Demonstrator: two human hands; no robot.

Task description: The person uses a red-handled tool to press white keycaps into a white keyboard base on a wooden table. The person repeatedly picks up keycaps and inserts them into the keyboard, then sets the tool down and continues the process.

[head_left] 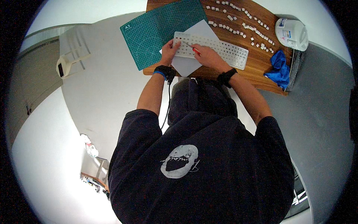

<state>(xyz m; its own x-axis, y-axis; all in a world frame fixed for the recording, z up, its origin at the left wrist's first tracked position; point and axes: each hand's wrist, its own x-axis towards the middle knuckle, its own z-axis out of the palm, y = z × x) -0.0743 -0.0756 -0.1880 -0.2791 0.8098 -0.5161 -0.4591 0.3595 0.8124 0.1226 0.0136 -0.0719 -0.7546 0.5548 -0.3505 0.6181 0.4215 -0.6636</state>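
Observation:
A white keyboard (227, 53) with its keycaps off lies slantwise across a white sheet (186, 68) at the near side of the wooden table. My left hand (169, 53) grips the keyboard's left end, thumb on top. In my right hand (209, 57) is a slim red-handled screwdriver (196, 51), its thin shaft slanting toward the keyboard's left part, close to my left thumb. Whether its tip touches the keyboard is too small to tell. Loose white keycaps (225, 27) sit in several rough rows beyond the keyboard, toward the right.
A green cutting mat (145, 41) lies under the sheet and overhangs the table's left edge. At the right stand a white bucket (291, 34) and a crumpled blue cloth (279, 70). A black cable (168, 100) hangs from my left wristband. Farther left is a pale chair (67, 66).

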